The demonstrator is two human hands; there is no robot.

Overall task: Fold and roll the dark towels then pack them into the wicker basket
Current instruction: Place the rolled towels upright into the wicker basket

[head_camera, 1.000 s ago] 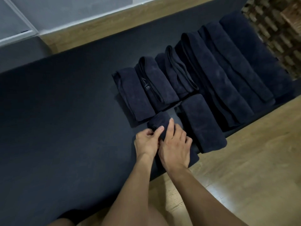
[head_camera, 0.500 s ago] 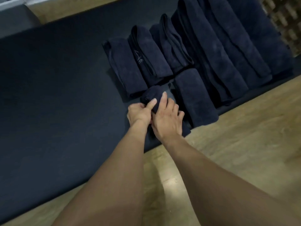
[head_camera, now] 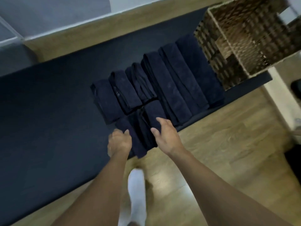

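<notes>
Lying outside wicker basket [head_camera: 211,54], folded towels [head_camera: 171,82]; left hand [head_camera: 119,141], right hand [head_camera: 166,136]: fingers [head_camera: 160,120] released.

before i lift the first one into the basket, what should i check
1. Wicker basket open-topped, inside looks bare: ok.
2. Front towel rolled tight: cannot tell, dark and blurred.
3. Left hand gripping it: cannot tell; it sits at the towel's left side.
4. Right hand gripping: not ok; it is open, fingers resting on the neighbouring towel.
5. Way to the basket: ok; only the low row of towels on the mat lies between.
</notes>
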